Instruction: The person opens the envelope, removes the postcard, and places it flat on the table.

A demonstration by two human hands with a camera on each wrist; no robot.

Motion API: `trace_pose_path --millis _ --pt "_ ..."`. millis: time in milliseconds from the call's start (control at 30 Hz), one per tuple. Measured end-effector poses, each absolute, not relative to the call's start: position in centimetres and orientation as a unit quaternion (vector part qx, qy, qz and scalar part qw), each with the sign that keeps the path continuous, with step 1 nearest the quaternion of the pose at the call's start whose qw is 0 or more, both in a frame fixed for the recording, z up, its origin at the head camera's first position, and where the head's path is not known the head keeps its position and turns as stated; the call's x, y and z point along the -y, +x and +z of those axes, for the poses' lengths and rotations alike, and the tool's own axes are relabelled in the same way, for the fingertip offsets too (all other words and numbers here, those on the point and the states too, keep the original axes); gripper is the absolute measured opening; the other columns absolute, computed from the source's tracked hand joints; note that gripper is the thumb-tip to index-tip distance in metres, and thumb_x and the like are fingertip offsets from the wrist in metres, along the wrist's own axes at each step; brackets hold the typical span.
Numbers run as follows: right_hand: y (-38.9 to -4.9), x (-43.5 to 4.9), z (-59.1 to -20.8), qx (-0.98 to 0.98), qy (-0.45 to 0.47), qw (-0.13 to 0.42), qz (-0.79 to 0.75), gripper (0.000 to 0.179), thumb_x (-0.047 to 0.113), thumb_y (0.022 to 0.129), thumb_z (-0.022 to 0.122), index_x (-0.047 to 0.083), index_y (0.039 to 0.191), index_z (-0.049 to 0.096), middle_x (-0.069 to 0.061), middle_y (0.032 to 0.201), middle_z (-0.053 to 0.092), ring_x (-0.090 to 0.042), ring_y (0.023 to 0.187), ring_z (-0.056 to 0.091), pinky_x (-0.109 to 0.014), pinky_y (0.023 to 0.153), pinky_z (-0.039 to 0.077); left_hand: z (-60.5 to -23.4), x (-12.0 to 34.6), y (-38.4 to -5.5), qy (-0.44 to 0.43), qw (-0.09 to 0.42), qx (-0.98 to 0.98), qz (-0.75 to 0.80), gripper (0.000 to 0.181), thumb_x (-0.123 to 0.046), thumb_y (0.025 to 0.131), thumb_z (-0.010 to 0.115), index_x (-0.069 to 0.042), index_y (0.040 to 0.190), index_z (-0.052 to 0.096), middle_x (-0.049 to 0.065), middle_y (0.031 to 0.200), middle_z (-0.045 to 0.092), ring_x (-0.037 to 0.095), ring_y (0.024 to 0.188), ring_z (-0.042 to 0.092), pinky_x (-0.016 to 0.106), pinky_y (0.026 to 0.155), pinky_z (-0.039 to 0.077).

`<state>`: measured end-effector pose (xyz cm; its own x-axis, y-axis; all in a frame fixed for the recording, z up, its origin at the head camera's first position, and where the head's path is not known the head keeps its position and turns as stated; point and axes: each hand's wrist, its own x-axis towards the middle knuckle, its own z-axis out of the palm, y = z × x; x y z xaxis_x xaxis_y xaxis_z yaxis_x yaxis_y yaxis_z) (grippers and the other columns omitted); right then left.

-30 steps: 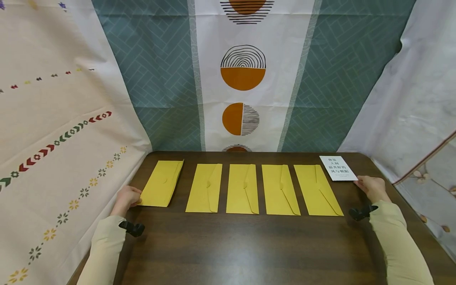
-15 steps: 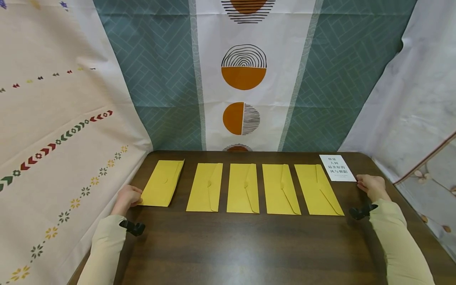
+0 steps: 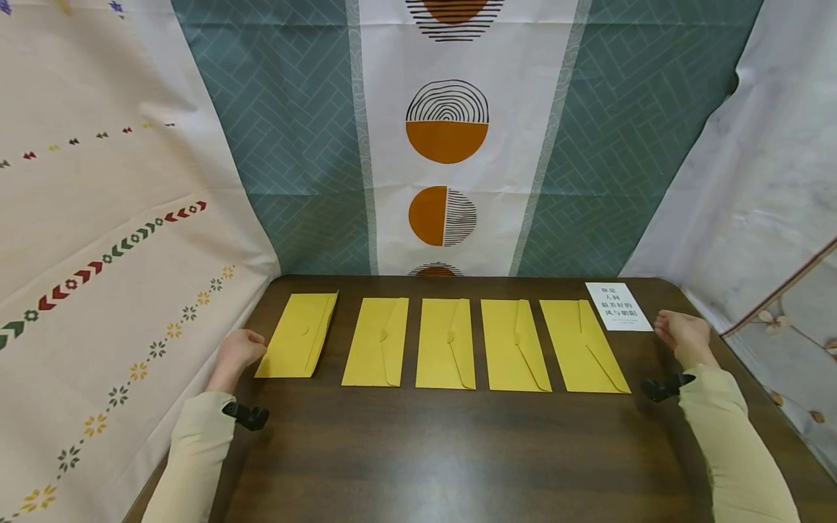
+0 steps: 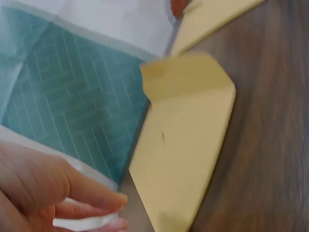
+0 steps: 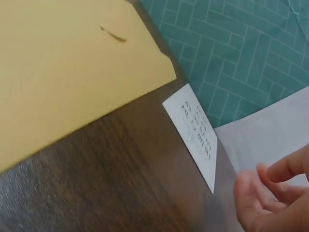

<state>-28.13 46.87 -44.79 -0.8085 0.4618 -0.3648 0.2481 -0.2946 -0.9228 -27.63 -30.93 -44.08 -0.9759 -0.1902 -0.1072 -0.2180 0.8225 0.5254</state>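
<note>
Beside the leftmost yellow envelope (image 3: 294,338) is my left hand (image 3: 240,356), its fingers at the envelope's left edge in the head view. From the left wrist, thumb and fingers (image 4: 113,199) appear bent close together, apart from the envelope (image 4: 186,145); a white patch shows between them. That envelope's flap stands slightly raised. At the table's right side, my right hand (image 3: 683,338) hovers just right of a white card (image 3: 617,308) printed with dark characters. Its fingers are loosely curled and hold nothing; the card (image 5: 193,135) lies flat, apart from them.
Several more yellow envelopes (image 3: 375,345) lie in a row along the far part of the dark wooden table (image 3: 431,450). Behind its back edge hangs a patterned cloth (image 3: 301,145). White cloths drape along both sides, close to the arms.
My left hand has let go of the leftmost envelope and risen a little. My right hand has come off the card and lifted slightly. The card now lies flat.
</note>
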Motion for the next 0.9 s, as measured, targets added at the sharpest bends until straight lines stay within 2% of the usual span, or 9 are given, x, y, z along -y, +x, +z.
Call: trace_pose_path --millis 100,233,333,400,567,633,800,900 --pt "-28.0 -46.5 -44.5 0.568 -0.299 0.103 0.760 0.041 0.004 0.097 0.045 0.018 0.063 0.062 0.007 0.058 0.062 -0.005 0.051 0.062 -0.017 0.054 0.055 -43.8 29.8 -28.0 -0.072 -0.001 -0.950 0.303 0.032 -0.009 0.088 0.061 0.011 0.112 0.063 0.031 0.112 0.063 0.042 0.099 0.060 0.039 0.073 0.050" --pt "-28.0 -45.9 -44.3 0.522 -0.294 0.142 0.788 0.029 0.003 0.097 0.043 0.015 0.076 0.059 0.005 0.059 0.064 -0.006 0.050 0.063 -0.019 0.051 0.055 -43.4 28.1 -28.4 -0.052 -0.042 -0.932 0.356 0.028 -0.008 0.094 0.056 0.007 0.116 0.064 0.029 0.112 0.065 0.040 0.098 0.062 0.027 0.066 0.048" --pt "-28.1 -45.2 -44.0 0.487 -0.289 0.170 0.806 0.021 0.001 0.097 0.041 0.013 0.087 0.056 0.003 0.060 0.065 -0.007 0.049 0.062 -0.019 0.047 0.053 -43.2 27.1 -28.7 -0.054 -0.061 -0.909 0.409 0.027 -0.009 0.097 0.054 0.005 0.117 0.064 0.026 0.108 0.066 0.037 0.098 0.063 0.021 0.066 0.048" --pt "-28.2 -44.6 -43.7 0.472 -0.287 0.192 0.811 0.017 0.001 0.098 0.041 0.012 0.094 0.053 0.003 0.061 0.064 -0.008 0.049 0.061 -0.018 0.045 0.051 -43.1 26.7 -28.9 -0.053 -0.062 -0.889 0.451 0.028 -0.010 0.098 0.054 0.005 0.119 0.063 0.022 0.105 0.067 0.026 0.090 0.065 0.020 0.069 0.051" --pt "-28.3 -43.1 -43.2 0.441 -0.272 0.239 0.821 0.014 0.001 0.099 0.040 0.009 0.101 0.051 0.002 0.063 0.064 -0.009 0.048 0.058 -0.018 0.041 0.046 -42.9 25.8 -29.2 -0.022 -0.035 -0.831 0.555 0.032 -0.014 0.097 0.058 0.006 0.121 0.060 -0.005 0.091 0.069 -0.001 0.076 0.062 0.020 0.074 0.055" --pt "-28.3 -42.4 -43.2 0.440 -0.266 0.241 0.823 0.013 0.003 0.099 0.040 0.009 0.103 0.051 0.002 0.064 0.064 -0.009 0.050 0.058 -0.018 0.042 0.045 -43.0 25.5 -29.1 -0.006 -0.015 -0.805 0.593 0.031 -0.016 0.097 0.059 0.003 0.121 0.060 -0.014 0.087 0.067 0.002 0.079 0.065 0.018 0.075 0.055" --pt "-28.0 -40.3 -43.1 0.468 -0.246 0.209 0.822 0.013 0.007 0.101 0.040 0.010 0.106 0.052 0.003 0.071 0.063 -0.009 0.057 0.058 -0.017 0.049 0.048 -43.2 24.7 -29.0 0.041 0.033 -0.745 0.665 0.027 -0.019 0.097 0.059 -0.005 0.120 0.059 -0.012 0.092 0.068 0.008 0.087 0.066 0.018 0.078 0.054" --pt "-27.9 -39.1 -43.0 0.488 -0.227 0.189 0.821 0.015 0.007 0.101 0.040 0.012 0.102 0.054 0.003 0.073 0.064 -0.008 0.059 0.059 -0.017 0.051 0.049 -43.3 24.4 -29.1 0.082 0.066 -0.731 0.674 0.036 -0.019 0.098 0.057 0.001 0.128 0.053 -0.008 0.100 0.068 0.009 0.091 0.066 0.019 0.083 0.054"
